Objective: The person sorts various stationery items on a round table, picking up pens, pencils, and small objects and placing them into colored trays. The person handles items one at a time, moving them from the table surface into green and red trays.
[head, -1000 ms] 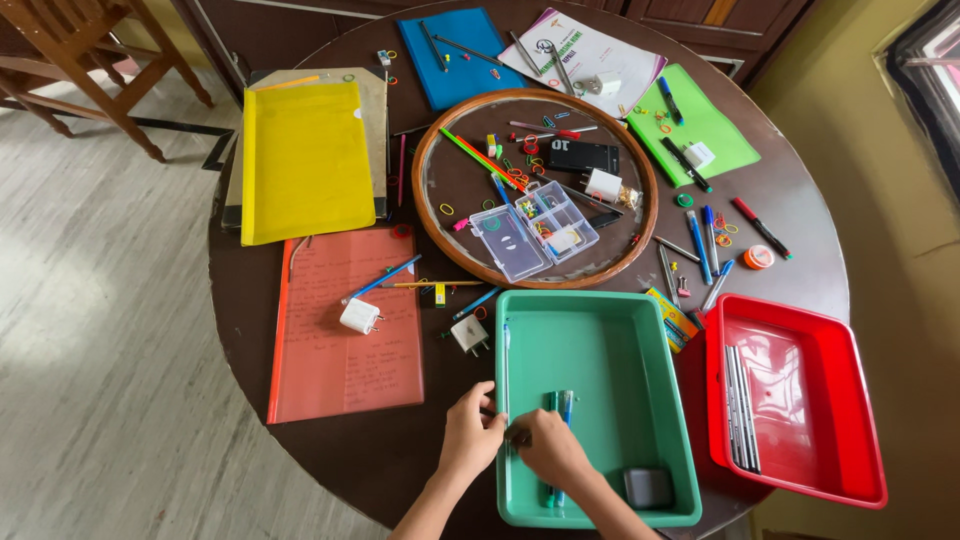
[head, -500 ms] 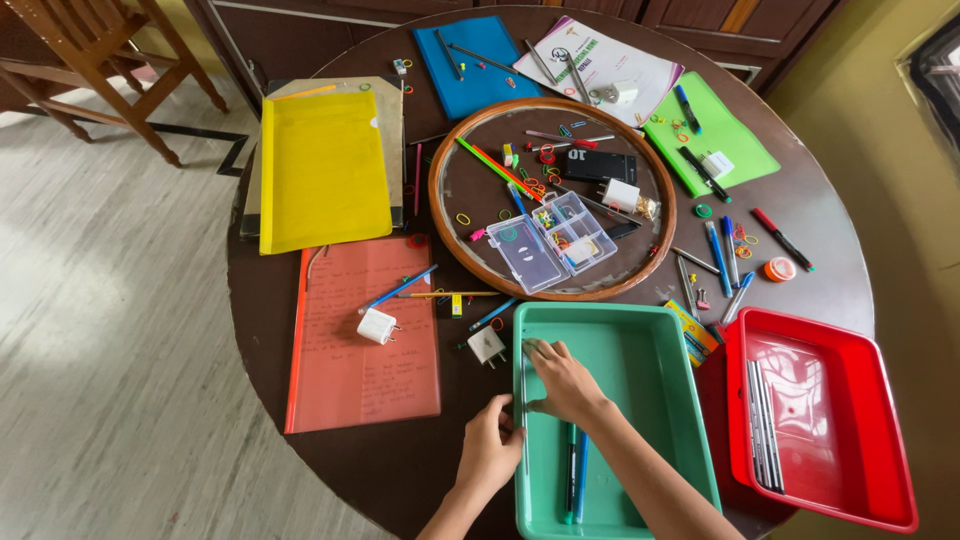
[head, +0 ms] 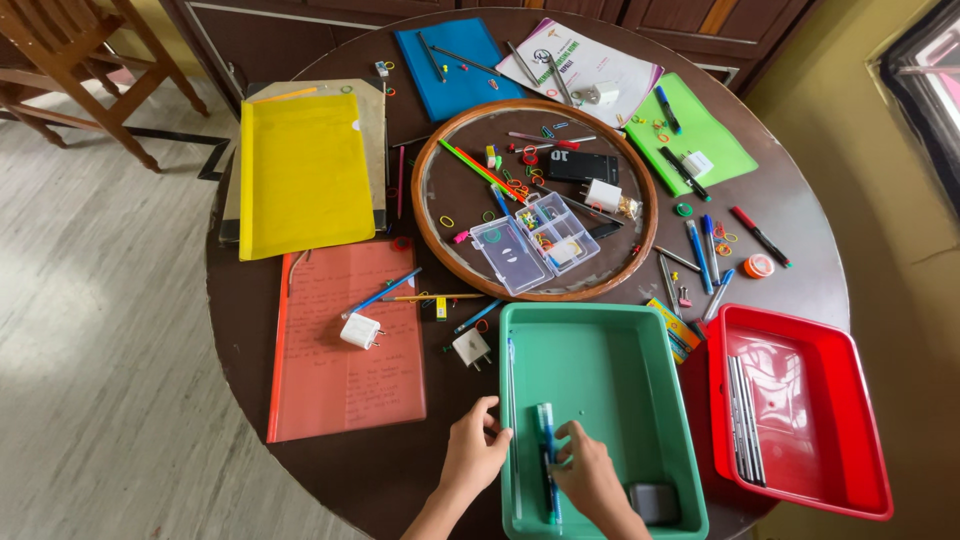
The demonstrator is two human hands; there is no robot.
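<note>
Red tray (head: 860, 420) (pens inside); yellow folder (head: 305, 170)

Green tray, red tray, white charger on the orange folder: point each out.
green tray (head: 620, 370), head view, bare floor of the tray.
red tray (head: 835, 400), head view, bare floor right of the pens.
white charger (head: 359, 331), head view, middle of its body, lying on the orange folder (head: 345, 390).

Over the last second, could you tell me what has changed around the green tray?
The right hand reached up the green tray's left side, then drew back to the pens near its front. The left hand stayed on the tray's left rim. The pens, grey block and red tray kept their places.
</note>
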